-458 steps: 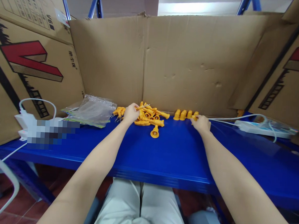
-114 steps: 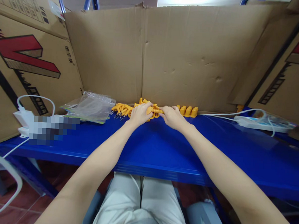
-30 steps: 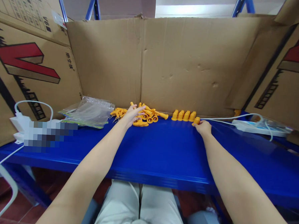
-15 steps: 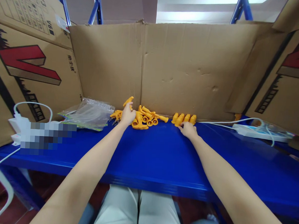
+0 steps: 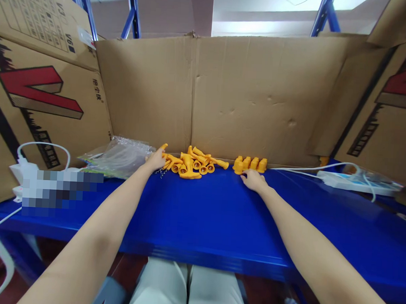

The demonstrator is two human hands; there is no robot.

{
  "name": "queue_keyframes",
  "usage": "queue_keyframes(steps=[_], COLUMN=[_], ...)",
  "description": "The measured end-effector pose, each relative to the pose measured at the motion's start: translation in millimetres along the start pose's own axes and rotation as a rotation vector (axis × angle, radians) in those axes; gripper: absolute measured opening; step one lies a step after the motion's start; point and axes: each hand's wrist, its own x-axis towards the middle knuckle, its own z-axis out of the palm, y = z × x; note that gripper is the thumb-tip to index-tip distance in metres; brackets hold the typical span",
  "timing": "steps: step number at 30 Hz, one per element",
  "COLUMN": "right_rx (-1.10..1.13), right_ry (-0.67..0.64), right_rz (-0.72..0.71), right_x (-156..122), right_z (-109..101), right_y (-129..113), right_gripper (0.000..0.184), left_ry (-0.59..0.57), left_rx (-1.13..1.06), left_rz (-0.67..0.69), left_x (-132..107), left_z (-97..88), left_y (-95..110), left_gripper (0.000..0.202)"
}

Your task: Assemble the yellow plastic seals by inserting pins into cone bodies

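My left hand [image 5: 156, 160] is closed around a yellow plastic piece [image 5: 164, 147], whose end sticks up above the fingers. The hand is at the left end of a loose heap of yellow T-shaped plastic pieces [image 5: 188, 165], some with round hollow ends facing me. Small dark chains [image 5: 161, 171] lie just right of that hand. Farther right, my right hand [image 5: 254, 180] rests low on the table, its bent fingers at a yellow upright piece [image 5: 238, 167] in front of a short row of similar upright pieces [image 5: 254, 163]. Its fingertips are partly hidden.
Clear plastic bags [image 5: 121, 157] lie left of my left hand. Cardboard [image 5: 253, 95] walls the back of the blue table [image 5: 199, 215], with printed boxes [image 5: 39, 93] at the sides. White power strips [image 5: 358, 183] and cables lie at both ends.
My left hand has moved left and lower with its yellow piece, away from the heap's middle. The upright piece at my right hand has shifted slightly left.
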Motion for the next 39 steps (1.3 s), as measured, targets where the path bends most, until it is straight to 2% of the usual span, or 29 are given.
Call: queue_keyframes(steps=[5,14,18,21,24,29,32,39], right_rx=[0.000,-0.014,-0.044,-0.066,-0.058,-0.060,-0.094,-0.119], right_ry=[0.000,-0.045,-0.023,0.061,0.122,0.068,0.012,-0.106], right_rz=[-0.039,-0.021,-0.049,-0.080,-0.090,-0.155,-0.231,-0.120], right_x=[4,-1,-3,-4,-5,7,23,45], right_z=[4,-3,-6,-12,-22,-36,-34,-14], right_y=[5,1,-3,-13,-34,-68,-78,-88], right_gripper=[0.038,0.038,0.036,0.033,0.035,0.034,0.036,0.041], left_ry=[-0.041,-0.135,-0.067,0.029,0.115,0.191,0.209,0.157], left_rx=[0.232,0.286,0.249,0.132,-0.111,-0.636,-0.697,-0.331], left_rz=[0.027,0.158,0.069,0.018,-0.010,-0.107,-0.008,0.411], left_x=[0,6,1,-5,-9,-17,-26,-45], left_z=[6.7,15.9,11.6,6.4,5.2,15.0,21.0,25.5], left_y=[-1,3,8,15,30,54,56,45], left_gripper=[0.041,0.042,0.040,0.038,0.034,0.026,0.017,0.019])
